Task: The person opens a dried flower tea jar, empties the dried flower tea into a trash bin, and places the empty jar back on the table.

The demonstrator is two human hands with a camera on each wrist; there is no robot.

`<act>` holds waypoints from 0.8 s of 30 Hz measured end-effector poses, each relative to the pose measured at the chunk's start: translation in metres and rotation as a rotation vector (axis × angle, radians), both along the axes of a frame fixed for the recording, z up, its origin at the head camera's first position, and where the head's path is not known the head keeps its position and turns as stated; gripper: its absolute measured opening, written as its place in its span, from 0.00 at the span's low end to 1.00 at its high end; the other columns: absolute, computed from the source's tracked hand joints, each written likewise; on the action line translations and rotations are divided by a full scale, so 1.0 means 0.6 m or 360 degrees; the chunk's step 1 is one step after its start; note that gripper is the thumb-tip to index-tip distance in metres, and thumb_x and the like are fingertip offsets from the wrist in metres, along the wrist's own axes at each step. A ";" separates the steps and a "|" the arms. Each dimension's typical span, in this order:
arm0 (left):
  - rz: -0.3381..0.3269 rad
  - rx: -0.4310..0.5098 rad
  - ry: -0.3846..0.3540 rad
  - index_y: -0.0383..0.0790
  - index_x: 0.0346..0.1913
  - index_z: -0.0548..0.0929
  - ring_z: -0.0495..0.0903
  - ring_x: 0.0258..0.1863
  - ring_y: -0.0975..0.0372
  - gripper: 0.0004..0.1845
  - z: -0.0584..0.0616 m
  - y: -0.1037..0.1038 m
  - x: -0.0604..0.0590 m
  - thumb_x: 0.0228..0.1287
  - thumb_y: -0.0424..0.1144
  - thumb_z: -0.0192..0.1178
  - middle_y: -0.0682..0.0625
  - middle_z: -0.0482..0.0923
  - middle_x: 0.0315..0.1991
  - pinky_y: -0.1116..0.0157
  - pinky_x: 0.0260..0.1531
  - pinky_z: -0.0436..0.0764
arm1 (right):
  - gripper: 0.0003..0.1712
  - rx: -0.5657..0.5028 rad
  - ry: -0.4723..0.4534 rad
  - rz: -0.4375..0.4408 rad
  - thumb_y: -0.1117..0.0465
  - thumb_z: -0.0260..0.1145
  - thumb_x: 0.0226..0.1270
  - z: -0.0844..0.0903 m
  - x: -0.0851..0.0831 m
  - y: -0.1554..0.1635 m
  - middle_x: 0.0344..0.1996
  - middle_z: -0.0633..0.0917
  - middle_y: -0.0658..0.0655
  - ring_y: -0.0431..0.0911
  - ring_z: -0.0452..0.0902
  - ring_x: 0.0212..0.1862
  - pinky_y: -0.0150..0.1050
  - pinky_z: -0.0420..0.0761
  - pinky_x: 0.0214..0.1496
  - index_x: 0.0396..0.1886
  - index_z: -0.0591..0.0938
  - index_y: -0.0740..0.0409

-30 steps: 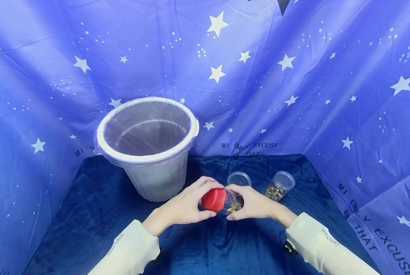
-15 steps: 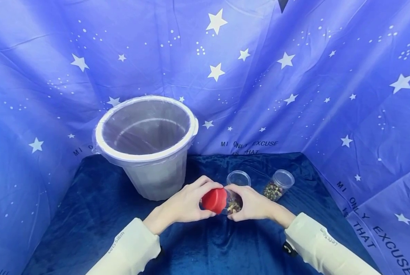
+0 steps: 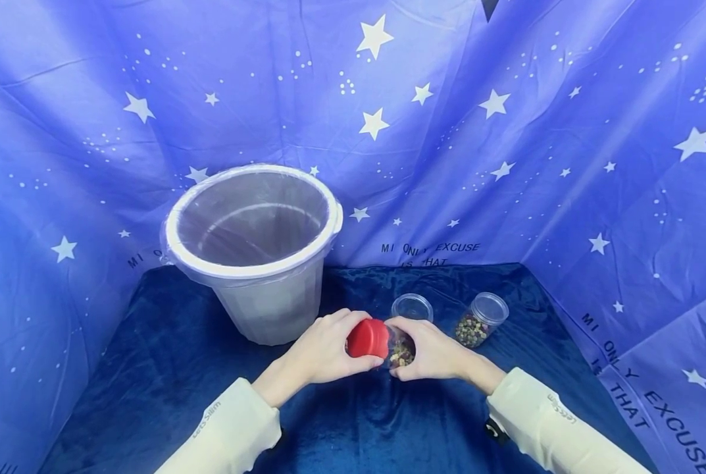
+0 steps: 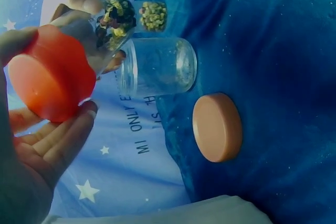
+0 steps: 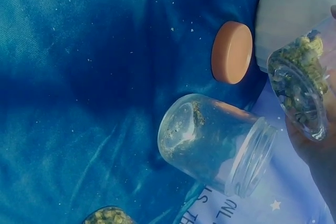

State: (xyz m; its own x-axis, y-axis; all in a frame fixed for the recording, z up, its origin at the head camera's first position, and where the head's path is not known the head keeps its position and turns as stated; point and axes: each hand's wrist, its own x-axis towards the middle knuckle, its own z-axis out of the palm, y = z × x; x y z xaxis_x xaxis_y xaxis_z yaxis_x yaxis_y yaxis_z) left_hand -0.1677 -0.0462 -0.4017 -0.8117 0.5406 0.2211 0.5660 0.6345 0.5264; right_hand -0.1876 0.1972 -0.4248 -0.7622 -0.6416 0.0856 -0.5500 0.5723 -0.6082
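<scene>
My left hand grips a red lid, its thumb lying along the near side. Against the lid sits a tilted clear jar of dried, mixed-colour pieces, held between the thumb and fingers of my right hand. Whether the lid is threaded on the jar cannot be told. Just beyond my right hand stands an uncapped clear jar with a few crumbs at its base. In the left wrist view an orange-brown lid lies on the cloth beside it.
A lined white bin stands back left. To the right is another clear jar, partly filled with dried pieces. Dark blue cloth covers the table, and star-printed curtains hang around it.
My left hand has turned the red lid slightly, its thumb shifting right along the near side. The right hand stays around the jar in nearly the same place.
</scene>
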 end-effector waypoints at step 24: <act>0.0360 0.0529 0.0007 0.52 0.57 0.78 0.78 0.51 0.56 0.20 -0.012 0.031 0.010 0.65 0.52 0.63 0.47 0.71 0.57 0.60 0.47 0.84 | 0.37 0.0039 0.0040 -0.0130 0.48 0.77 0.48 0.001 0.001 -0.007 0.42 0.86 0.48 0.34 0.80 0.40 0.34 0.82 0.45 0.59 0.75 0.51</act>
State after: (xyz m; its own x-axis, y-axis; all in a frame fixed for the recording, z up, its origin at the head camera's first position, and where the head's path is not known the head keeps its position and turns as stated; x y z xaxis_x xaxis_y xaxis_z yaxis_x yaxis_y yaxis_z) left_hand -0.1616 -0.0278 -0.4092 -0.9007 0.2466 0.3577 0.4342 0.5391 0.7217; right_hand -0.1869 0.1930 -0.4242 -0.8101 -0.5793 0.0906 -0.5158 0.6306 -0.5799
